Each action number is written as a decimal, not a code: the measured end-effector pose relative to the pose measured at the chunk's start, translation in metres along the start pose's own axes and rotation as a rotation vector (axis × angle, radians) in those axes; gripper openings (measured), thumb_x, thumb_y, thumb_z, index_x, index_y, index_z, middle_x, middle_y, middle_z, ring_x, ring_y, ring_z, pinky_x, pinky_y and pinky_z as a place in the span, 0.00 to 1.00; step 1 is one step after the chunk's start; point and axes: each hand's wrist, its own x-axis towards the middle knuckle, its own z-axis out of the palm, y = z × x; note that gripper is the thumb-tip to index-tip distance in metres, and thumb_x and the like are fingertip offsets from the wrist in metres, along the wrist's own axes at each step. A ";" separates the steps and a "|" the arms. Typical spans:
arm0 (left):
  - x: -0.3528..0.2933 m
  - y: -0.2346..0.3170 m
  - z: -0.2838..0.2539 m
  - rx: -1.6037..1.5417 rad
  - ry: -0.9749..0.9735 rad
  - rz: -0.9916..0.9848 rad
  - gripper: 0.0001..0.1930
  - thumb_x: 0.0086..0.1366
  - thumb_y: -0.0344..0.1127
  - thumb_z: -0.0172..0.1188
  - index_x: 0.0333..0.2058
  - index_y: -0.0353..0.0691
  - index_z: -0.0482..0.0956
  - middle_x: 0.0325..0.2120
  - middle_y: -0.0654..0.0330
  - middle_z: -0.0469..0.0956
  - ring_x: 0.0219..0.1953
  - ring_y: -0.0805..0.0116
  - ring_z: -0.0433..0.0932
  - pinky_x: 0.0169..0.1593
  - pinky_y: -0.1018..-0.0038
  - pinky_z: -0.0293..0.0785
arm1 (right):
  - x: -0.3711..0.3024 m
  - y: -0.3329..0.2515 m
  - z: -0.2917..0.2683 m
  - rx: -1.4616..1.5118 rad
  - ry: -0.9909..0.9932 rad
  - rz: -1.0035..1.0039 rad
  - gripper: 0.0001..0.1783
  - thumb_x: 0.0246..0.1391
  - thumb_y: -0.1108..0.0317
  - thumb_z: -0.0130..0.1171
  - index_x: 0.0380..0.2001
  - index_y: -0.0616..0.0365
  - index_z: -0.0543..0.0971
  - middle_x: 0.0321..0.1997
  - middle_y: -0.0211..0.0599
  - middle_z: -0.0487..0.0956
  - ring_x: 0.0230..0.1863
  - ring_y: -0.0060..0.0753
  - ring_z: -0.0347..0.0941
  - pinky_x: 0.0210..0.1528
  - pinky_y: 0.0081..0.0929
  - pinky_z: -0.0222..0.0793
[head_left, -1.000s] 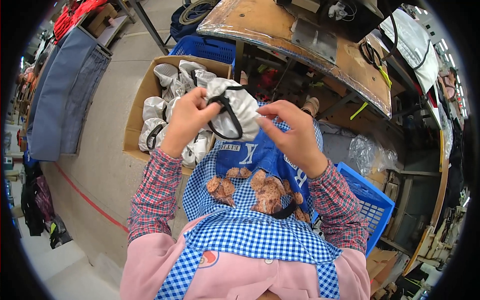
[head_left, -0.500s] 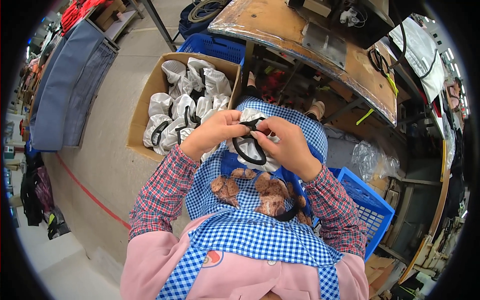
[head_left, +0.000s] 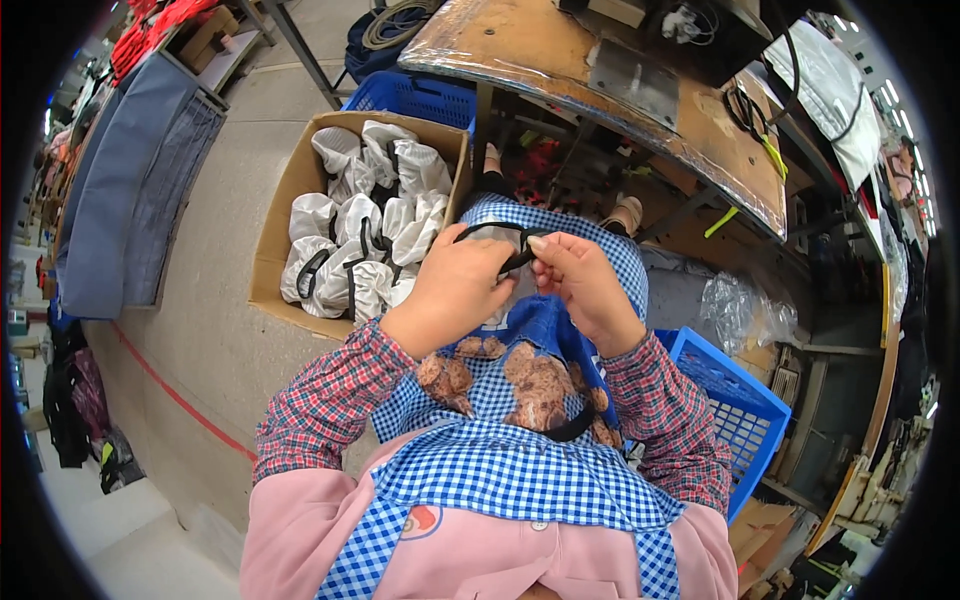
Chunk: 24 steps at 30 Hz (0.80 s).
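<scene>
My left hand [head_left: 455, 292] is closed around the left end of a black-edged piece of fabric [head_left: 500, 229] in front of my lap, its fingers curled with their tips partly hidden. My right hand [head_left: 583, 288] pinches the black edging between thumb and index finger. The edging arches between both hands, with pale, thin-looking material beneath it. Just below hangs blue cloth [head_left: 545, 325], and a brown-patterned part [head_left: 540, 385] lies over my blue checked apron [head_left: 520, 470]. Whether the pale material and the blue cloth are one piece I cannot tell.
At my left front stands a cardboard box [head_left: 270, 265] with several white fabric bundles [head_left: 335, 215] bound in black. A blue crate [head_left: 735, 410] sits by my right elbow, another blue crate [head_left: 425, 97] behind the box. Ahead is a plastic-wrapped worktable [head_left: 560, 70].
The puffy white bundle with a black loop no longer shows between my hands; a black edge arches there instead. My left hand has turned more palm-down, and the view has shifted slightly.
</scene>
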 end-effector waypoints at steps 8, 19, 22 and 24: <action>0.017 -0.014 -0.013 -0.807 -0.466 -0.264 0.12 0.51 0.31 0.57 0.34 0.33 0.78 0.20 0.67 0.73 0.24 0.81 0.68 0.28 0.78 0.67 | -0.014 -0.011 -0.019 -0.083 -0.155 0.011 0.08 0.59 0.63 0.58 0.31 0.57 0.77 0.28 0.27 0.76 0.28 0.15 0.71 0.29 0.17 0.68; 0.034 -0.011 -0.034 -0.982 -0.870 -0.244 0.16 0.52 0.32 0.60 0.41 0.34 0.78 0.27 0.73 0.73 0.27 0.88 0.67 0.30 0.85 0.67 | -0.030 -0.037 -0.026 -1.082 -0.292 -0.899 0.12 0.52 0.73 0.61 0.41 0.58 0.81 0.36 0.40 0.80 0.37 0.42 0.78 0.38 0.31 0.73; 0.034 -0.013 -0.033 -0.759 -0.713 -0.029 0.21 0.55 0.43 0.63 0.42 0.33 0.77 0.29 0.65 0.77 0.31 0.74 0.74 0.36 0.75 0.72 | -0.032 -0.034 -0.022 -1.162 -0.199 -0.973 0.10 0.51 0.72 0.61 0.39 0.59 0.81 0.33 0.40 0.80 0.35 0.43 0.78 0.36 0.32 0.73; 0.036 -0.005 -0.036 -0.560 -0.521 0.110 0.26 0.55 0.51 0.63 0.41 0.31 0.77 0.30 0.53 0.78 0.34 0.57 0.78 0.40 0.67 0.73 | -0.033 -0.032 -0.019 -1.152 -0.147 -0.968 0.10 0.51 0.72 0.61 0.38 0.61 0.81 0.33 0.41 0.80 0.35 0.42 0.78 0.36 0.31 0.73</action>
